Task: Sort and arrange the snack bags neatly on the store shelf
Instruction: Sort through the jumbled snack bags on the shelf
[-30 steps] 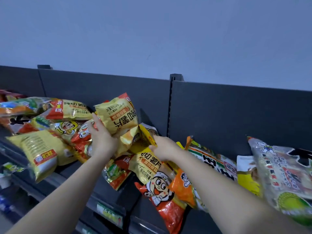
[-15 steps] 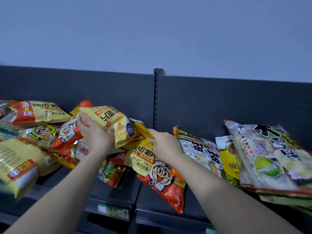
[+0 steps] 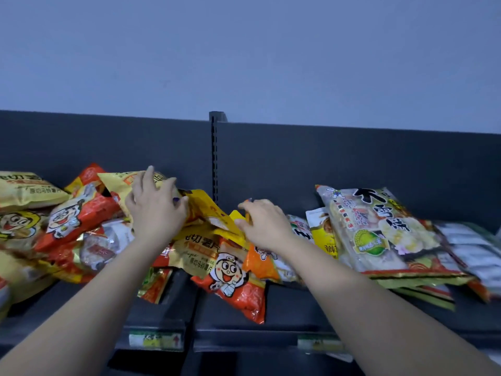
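On the dark shelf (image 3: 287,313) lies a jumbled pile of snack bags. My left hand (image 3: 156,213) rests with spread fingers on top of a yellow chip bag (image 3: 115,183), which lies on the pile at the left. Just right of it, my right hand (image 3: 267,227) pinches the edge of a flatter yellow bag (image 3: 210,213) that slants between my hands. Below them, an orange-red bag with a cartoon face (image 3: 231,280) hangs over the shelf's front edge. More red and yellow bags (image 3: 78,213) are heaped to the left.
A large clear rice-cracker bag (image 3: 379,234) tops a stack on the right, with silvery packs (image 3: 469,248) beyond it. A slotted upright post (image 3: 214,158) splits the dark back panel. Price labels (image 3: 154,339) sit on the shelf's front rail.
My left hand brought the yellow chip bag down from upright onto the left pile and spread its fingers over it. My right hand stayed on the flatter yellow bag. The view shifted right.
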